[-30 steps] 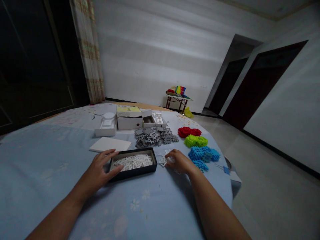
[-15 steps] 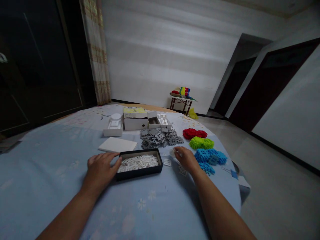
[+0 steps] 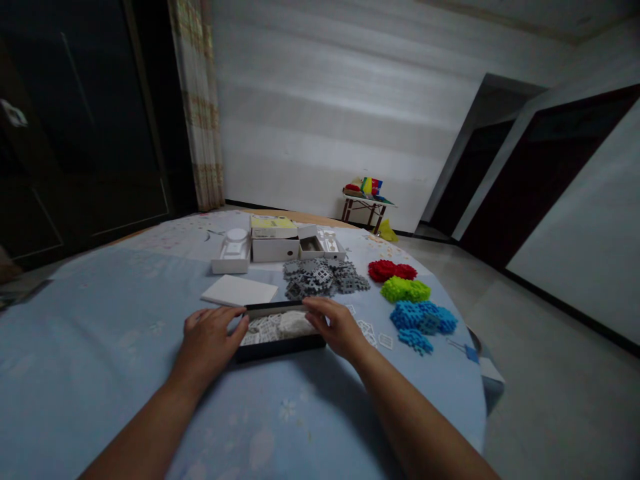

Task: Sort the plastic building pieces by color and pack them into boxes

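A shallow black box [image 3: 280,346] stands in front of me with many flat white lattice pieces [image 3: 265,329] inside. My left hand [image 3: 213,337] grips its left end, thumb near the front rim and fingers at the back corner. Over the right end hangs my right hand [image 3: 337,327], its fingers bent and its thumb apart from them. Just beside those fingertips, inside the box, lies a blurred white clump [image 3: 296,323]. Several loose white pieces [image 3: 367,331] lie on the cloth right of the right hand.
Behind the box lie a pile of grey lattice pieces [image 3: 320,277] and a white lid [image 3: 240,290]. White boxes [image 3: 275,249] stand farther back. Red [image 3: 390,270], lime green [image 3: 405,289] and blue pieces [image 3: 423,317] are heaped at the right, near the round table's edge.
My right hand has moved left from the loose white pieces on the cloth to the box's right end. My left hand stays at the left end. The view has shifted slightly.
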